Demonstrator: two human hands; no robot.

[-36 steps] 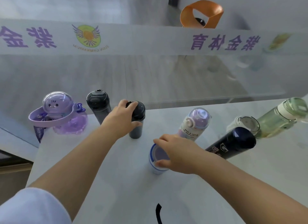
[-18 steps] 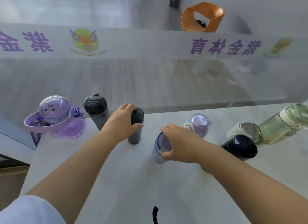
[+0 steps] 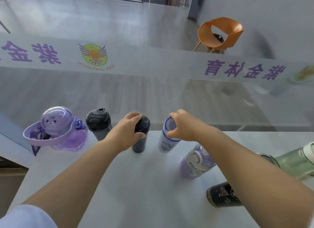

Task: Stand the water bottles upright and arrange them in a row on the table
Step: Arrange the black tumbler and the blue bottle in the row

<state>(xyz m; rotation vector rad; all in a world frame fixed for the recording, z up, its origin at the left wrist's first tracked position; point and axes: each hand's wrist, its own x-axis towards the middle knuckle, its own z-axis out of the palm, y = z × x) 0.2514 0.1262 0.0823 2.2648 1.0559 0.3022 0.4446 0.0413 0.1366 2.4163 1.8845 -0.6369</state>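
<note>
Along the far edge of the white table stand a purple cartoon bottle, a dark grey bottle and a slim black bottle. My left hand grips the slim black bottle near its cap. My right hand holds the top of a white bottle with a blue rim, upright just right of the black one. A lilac clear bottle stands nearer me on the right. A black bottle and a green translucent bottle are partly hidden by my right arm.
A glass partition with purple lettering rises right behind the table's far edge. Beyond it is a grey floor and an orange chair. The table's left edge drops off near the purple bottle.
My right hand carried the white blue-rimmed bottle away from me into line beside the slim black one. My left hand stayed on the black bottle. The camera view tilted up.
</note>
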